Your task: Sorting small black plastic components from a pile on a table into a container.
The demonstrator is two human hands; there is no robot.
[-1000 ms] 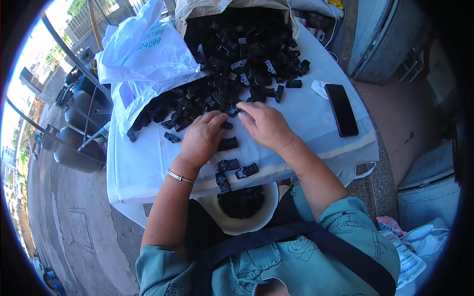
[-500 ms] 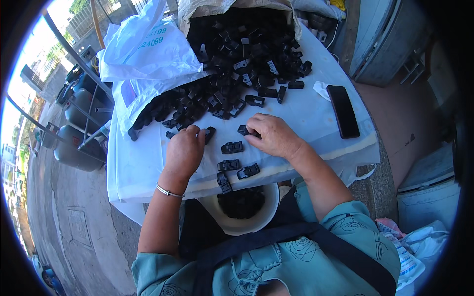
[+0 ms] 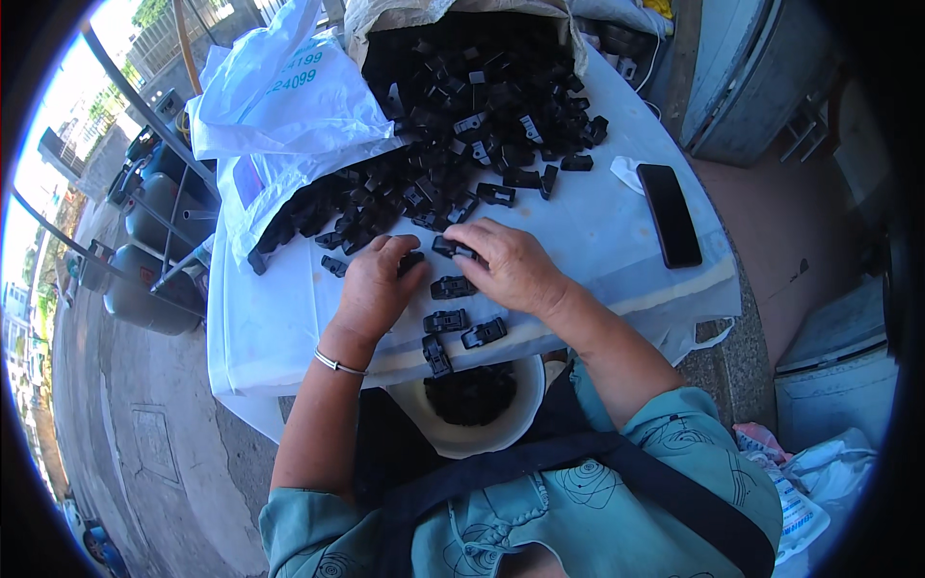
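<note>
My left hand (image 3: 374, 289) is on the white-covered table with its fingers and thumb closed around a small black plastic part (image 3: 411, 260). Just to its right, my right hand (image 3: 511, 268) grips another black plastic part (image 3: 453, 248) between thumb and fingers. Below the hands lie several loose parts of the same kind, one black part (image 3: 453, 287) nearest my right hand and another (image 3: 436, 354) close to the table's front edge. One more part (image 3: 333, 266) rests left of my left hand. Beyond both hands spreads a large heap of black parts (image 3: 453, 144).
The heap spills from an open sack (image 3: 361, 24), beside a white plastic bag (image 3: 289, 106). A black phone (image 3: 669, 217) lies at the table's right. Below the front edge, a pale bucket (image 3: 525, 405) holds dark pieces. Grey tanks (image 3: 154, 289) stand on the left.
My right hand has moved left with its black part, toward my left hand. My left hand has shifted slightly right and closed around the part beside it.
</note>
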